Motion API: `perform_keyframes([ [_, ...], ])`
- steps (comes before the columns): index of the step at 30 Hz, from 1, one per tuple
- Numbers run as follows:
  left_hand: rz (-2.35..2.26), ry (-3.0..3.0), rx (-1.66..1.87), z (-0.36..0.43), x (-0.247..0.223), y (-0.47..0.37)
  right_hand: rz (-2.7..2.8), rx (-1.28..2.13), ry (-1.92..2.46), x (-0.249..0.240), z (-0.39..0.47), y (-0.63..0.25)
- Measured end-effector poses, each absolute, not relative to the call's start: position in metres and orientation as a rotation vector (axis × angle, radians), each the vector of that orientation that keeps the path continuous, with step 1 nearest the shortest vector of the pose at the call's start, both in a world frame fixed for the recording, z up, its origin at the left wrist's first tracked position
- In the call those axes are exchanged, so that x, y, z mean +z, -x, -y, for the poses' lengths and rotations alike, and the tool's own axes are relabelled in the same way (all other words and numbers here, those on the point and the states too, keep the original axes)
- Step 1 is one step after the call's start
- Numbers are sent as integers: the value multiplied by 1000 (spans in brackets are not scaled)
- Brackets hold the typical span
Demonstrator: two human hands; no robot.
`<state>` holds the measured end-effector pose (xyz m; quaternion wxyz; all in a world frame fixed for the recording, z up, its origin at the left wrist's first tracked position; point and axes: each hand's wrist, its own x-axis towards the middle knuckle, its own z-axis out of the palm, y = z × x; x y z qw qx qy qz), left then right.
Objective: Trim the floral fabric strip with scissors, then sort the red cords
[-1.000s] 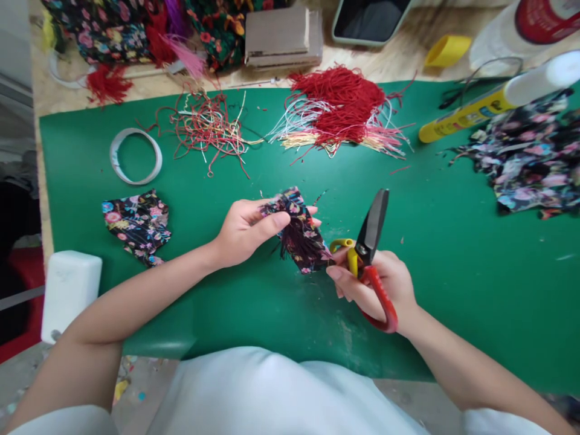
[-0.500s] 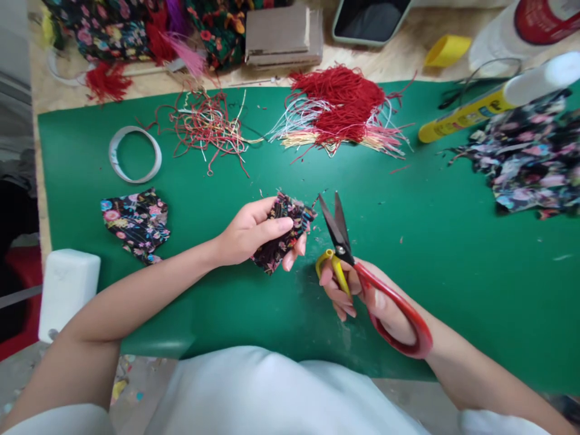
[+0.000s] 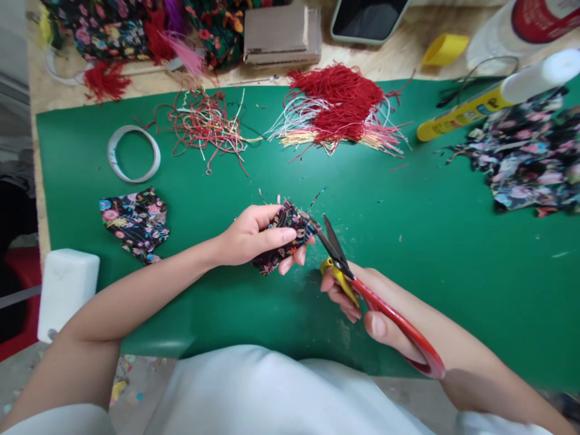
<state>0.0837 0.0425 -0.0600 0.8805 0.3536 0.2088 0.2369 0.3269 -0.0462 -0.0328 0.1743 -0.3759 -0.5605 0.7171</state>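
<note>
Left hand (image 3: 251, 234): pinching cloth (image 3: 294, 219).
Right hand (image 3: 372, 280): gripping scissors (image 3: 339, 263).
Cloth: looking soft, light; likely needing pinching near its edge.

The left hand (image 3: 256, 238) holds a flowery cloth (image 3: 301, 220). The right hand (image 3: 374, 284) holds scissors (image 3: 338, 260) with red and yellow handles, blades apart at the cloth's edge. A flowery scrap (image 3: 136, 223) lies near a white ring (image 3: 156, 156) on a green mat (image 3: 453, 272).

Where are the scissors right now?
In the head view, the scissors are just right of centre, in the right hand, their parted blades reaching up to the right edge of the floral fabric in the left hand.
</note>
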Motion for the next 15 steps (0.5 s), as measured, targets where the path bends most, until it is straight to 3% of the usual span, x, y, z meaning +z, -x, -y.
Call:
perform_keyframes([
  [15,-480,-824,398,-44,-59,-83,1616,2112,1157,-29,39,-332],
])
